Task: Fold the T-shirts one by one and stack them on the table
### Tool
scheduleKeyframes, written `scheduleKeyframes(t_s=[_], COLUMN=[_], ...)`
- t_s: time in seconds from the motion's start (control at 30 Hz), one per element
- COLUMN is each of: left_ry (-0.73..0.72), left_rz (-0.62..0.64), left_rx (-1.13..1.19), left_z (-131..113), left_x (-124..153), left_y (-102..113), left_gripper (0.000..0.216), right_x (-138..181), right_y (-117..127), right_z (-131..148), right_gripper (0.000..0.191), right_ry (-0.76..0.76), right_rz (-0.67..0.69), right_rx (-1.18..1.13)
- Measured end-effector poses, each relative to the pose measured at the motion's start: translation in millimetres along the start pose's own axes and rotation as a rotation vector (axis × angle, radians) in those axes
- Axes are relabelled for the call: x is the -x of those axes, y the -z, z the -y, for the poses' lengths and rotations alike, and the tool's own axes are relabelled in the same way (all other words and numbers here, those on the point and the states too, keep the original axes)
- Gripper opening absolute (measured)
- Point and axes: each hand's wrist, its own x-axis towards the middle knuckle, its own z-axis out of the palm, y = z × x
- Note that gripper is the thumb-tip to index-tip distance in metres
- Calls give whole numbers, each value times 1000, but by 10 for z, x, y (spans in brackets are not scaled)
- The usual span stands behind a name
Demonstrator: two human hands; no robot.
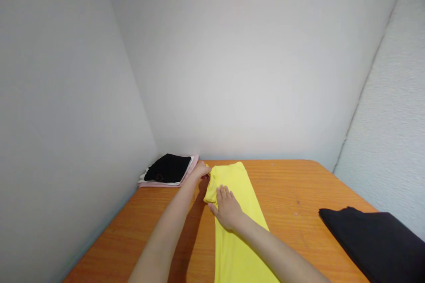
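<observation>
A plain corner of pale walls closes in around an orange wooden table (292, 185), and the work sits toward the far left of it. The left hand (200, 170) reaches out to the far corner of a yellow garment (237, 212), its grip pinched shut on a small bit of the cloth there, seemingly to keep that corner from sliding. The right hand (228, 210) lies flat on the same garment a little nearer, fingers (223, 194) spread slightly and pressed down on the fabric rather than closed around anything; it looks like it is pinning a fold along the left edge, where the cloth bunches into a small ridge between the two hands. The garment itself is laid out as a long narrow strip, running from the far side of the table back toward the person, already doubled lengthwise by the look of it. Just beside the left hand, against the wall, sits a small stack of folded clothes (168, 170), black on top with pink and white beneath. Well apart, at the near right edge, lies a dark cloth (368, 236).
</observation>
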Motion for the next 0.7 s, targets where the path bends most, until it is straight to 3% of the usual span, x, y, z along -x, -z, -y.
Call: scheduleKeyframes(t_s=[0.13,0.3,0.47,0.6,0.7], left_ry=[-88,-326,-597,-727,-730], left_rz=[138,194,124,76,88], left_rx=[44,16,-132,-308,-438], left_z=[-178,-58,185,284,321], left_x=[-4,178,387,452,423], left_y=[-348,-660,-600,-548,-593], left_gripper=[30,29,20,45,63], right_x=[243,599,978,1003,931], right_y=[-21,-76,71,365,444], right_z=[214,307,364,365,319], right_gripper=[95,94,92,70,73], right_ry=[-59,-9,166,218,213], right_rz=[41,51,134,93,70], right_rx=[17,30,-104,-192,-205])
